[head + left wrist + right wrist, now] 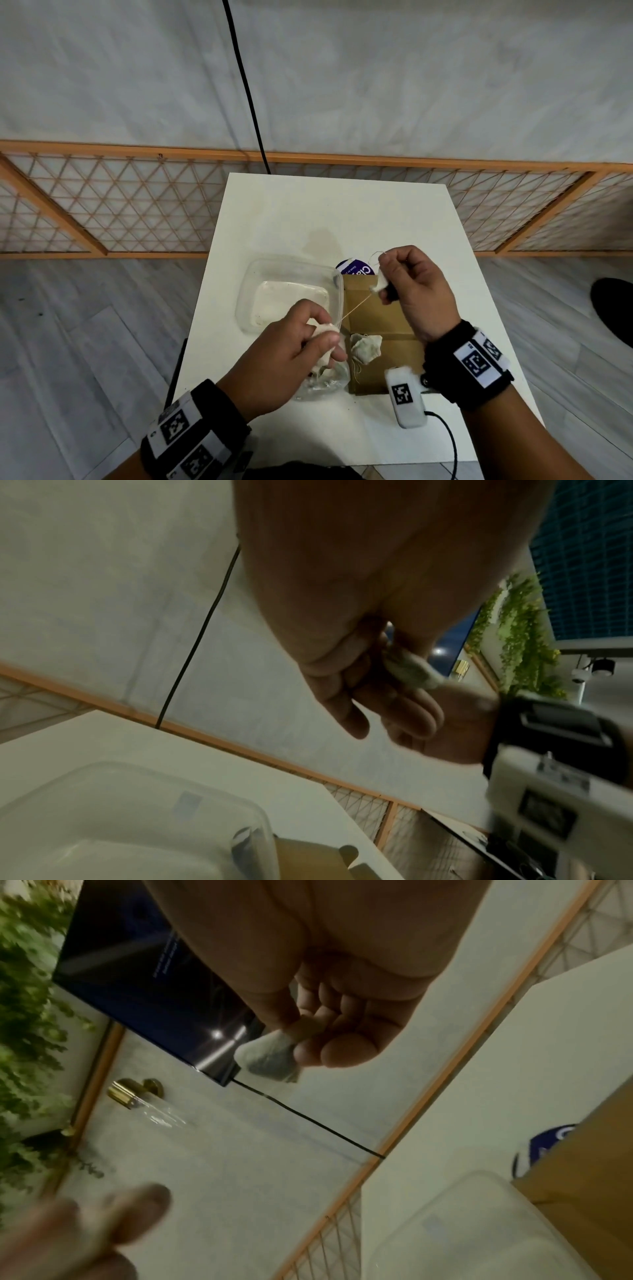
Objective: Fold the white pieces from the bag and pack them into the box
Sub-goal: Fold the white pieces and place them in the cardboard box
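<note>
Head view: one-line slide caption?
Left hand and right hand each pinch a white piece, a thread stretched between them above the clear box.

The head view is evenly and softly lit, with only faint shadows cast on the white square tabletop, and the orange-framed lattice fence is bent by wide-angle distortion toward the left and right edges. Both wrist views are dimmer, greenish and smeared by motion blur. A small bright glare is reflected in the dark glossy screen on the far wall.
</note>
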{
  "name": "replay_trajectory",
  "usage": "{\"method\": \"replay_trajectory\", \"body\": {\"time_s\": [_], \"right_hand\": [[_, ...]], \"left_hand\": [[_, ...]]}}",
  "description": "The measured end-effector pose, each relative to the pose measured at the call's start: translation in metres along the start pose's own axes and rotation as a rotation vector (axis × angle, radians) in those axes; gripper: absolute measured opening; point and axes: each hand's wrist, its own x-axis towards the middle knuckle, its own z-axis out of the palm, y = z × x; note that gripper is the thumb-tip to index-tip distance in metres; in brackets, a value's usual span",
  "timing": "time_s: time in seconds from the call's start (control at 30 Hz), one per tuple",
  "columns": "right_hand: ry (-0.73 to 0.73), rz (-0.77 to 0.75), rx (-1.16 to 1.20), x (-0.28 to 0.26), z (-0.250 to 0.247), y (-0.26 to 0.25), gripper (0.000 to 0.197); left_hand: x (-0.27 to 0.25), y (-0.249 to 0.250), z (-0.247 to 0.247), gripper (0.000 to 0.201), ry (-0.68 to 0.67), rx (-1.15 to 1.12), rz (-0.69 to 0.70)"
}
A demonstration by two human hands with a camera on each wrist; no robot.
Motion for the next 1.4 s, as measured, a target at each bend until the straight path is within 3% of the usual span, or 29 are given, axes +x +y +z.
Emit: {"method": "replay_trajectory", "body": {"time_s": [0.1, 0.27, 0.57, 0.77, 0.9, 1.07, 1.27, 1.4], "right_hand": [[-0.020, 0.067, -0.018, -0.003, 0.005, 0.018, 0.011], [-0.061, 0.141, -0.005, -0.011, 0.017, 0.037, 0.017], [-0.189, 0.223, 0.044, -0.022, 0.040, 0.056, 0.014], [-0.175, 0.312, 0.076, -0.025, 0.038, 0.062, 0.007], [-0.119, 0.311, 0.117, -0.029, 0.025, 0.059, 0.005], [-0.127, 0.291, 0.166, -0.029, 0.015, 0.047, 0.029], [-0.249, 0.135, 0.174, -0.034, 0.026, 0.016, 0.044], [-0.217, 0.033, 0.130, -0.041, 0.038, 0.005, 0.058]], "left_hand": [[0.001, 0.008, -0.001, 0.007, -0.014, -0.006, 0.070], [0.007, 0.010, -0.004, 0.013, 0.093, -0.031, 0.139], [0.019, 0.019, -0.009, 0.004, -0.069, -0.166, 0.142], [0.018, 0.025, -0.024, 0.004, 0.161, -0.226, 0.234], [0.015, 0.029, -0.045, 0.016, 0.379, -0.285, 0.217], [0.021, 0.010, -0.053, 0.020, 0.538, -0.186, 0.116], [0.031, -0.007, -0.028, 0.021, 0.348, 0.127, -0.046], [0.030, 0.004, -0.015, 0.030, 0.263, 0.059, -0.050]]}}
